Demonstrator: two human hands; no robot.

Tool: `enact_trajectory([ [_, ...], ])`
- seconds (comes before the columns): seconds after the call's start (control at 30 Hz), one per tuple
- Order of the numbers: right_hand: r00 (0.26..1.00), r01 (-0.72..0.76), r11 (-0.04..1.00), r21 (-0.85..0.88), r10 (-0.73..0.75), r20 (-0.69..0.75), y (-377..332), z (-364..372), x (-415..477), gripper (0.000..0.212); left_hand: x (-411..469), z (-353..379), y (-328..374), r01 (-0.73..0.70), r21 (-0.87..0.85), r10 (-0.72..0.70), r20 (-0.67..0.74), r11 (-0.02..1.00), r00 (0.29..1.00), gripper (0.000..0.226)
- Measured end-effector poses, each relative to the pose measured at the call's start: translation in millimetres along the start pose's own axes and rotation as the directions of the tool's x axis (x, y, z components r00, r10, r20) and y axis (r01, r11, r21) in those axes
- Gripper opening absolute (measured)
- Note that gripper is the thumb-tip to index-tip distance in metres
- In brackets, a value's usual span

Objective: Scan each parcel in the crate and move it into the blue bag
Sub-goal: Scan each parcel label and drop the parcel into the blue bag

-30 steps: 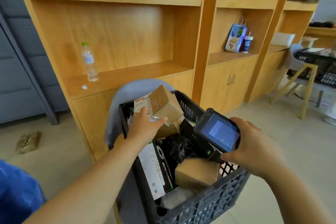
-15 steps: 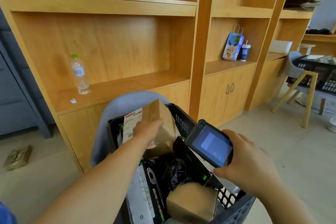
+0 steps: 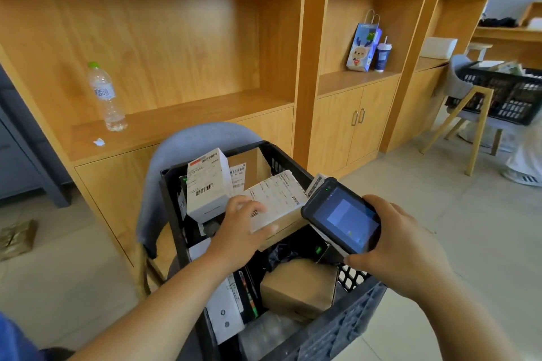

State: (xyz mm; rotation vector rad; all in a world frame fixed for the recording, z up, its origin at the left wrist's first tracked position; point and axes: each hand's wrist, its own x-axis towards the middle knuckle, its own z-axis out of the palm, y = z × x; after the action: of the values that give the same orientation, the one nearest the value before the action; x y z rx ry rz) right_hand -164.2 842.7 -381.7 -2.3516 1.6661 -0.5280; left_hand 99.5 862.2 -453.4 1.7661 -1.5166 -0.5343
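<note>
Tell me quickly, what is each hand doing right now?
Left hand: grips a parcel, label up, over the crate.
Right hand: holds the scanner.

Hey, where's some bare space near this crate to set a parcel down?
The wooden ledge right of the water bottle is bare up to the upright post. A narrower strip lies before the gift bag and cup. The crate is crowded: parcels fill it.
</note>
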Motion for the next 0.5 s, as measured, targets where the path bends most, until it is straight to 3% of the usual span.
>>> enact_trajectory([
  [0.07, 1.0, -0.006, 1.0, 0.012, 0.006, 0.0, 2.5, 0.1, -1.7, 0.093, 2.1, 4.1, 3.2, 0.028, -0.113, -0.042, -0.13, 0.993, 0.991, 0.004],
  [0.13, 1.0, -0.005, 1.0, 0.026, 0.005, 0.002, 4.5, 0.2, -2.5, 0.093, 6.1, 5.6, 3.3, 0.122, -0.178, -0.163, -0.239, 0.976, 0.957, 0.007],
  [0.17, 1.0, -0.007, 0.999, 0.033, 0.007, 0.003, 5.5, 0.5, -2.8, 0.093, 8.3, 5.8, 3.1, 0.2, -0.224, -0.255, -0.25, 0.954, 0.934, 0.019],
  [0.27, 1.0, -0.007, 0.999, 0.035, 0.007, -0.001, 7.9, 1.8, -2.4, 0.092, 12.1, 1.0, 3.3, 0.424, -0.512, -0.527, -0.066, 0.747, 0.847, 0.056],
  [0.33, 1.0, -0.006, 1.0, 0.03, 0.006, 0.004, 8.3, 3.0, -1.8, 0.092, 12.6, -6.8, 1.4, 0.498, -0.614, -0.573, 0.09, 0.612, 0.815, 0.067],
  [0.43, 1.0, -0.006, 1.0, 0.023, 0.006, 0.009, 8.1, 5.1, -1.4, 0.091, 10.0, -15.6, -3.4, 0.517, -0.496, -0.478, 0.215, 0.698, 0.851, 0.08],
  [0.5, 1.0, -0.006, 1.0, 0.021, 0.005, 0.013, 7.6, 6.4, -1.9, 0.09, 6.8, -17.8, -0.4, 0.491, -0.364, -0.412, 0.277, 0.791, 0.868, 0.063],
])
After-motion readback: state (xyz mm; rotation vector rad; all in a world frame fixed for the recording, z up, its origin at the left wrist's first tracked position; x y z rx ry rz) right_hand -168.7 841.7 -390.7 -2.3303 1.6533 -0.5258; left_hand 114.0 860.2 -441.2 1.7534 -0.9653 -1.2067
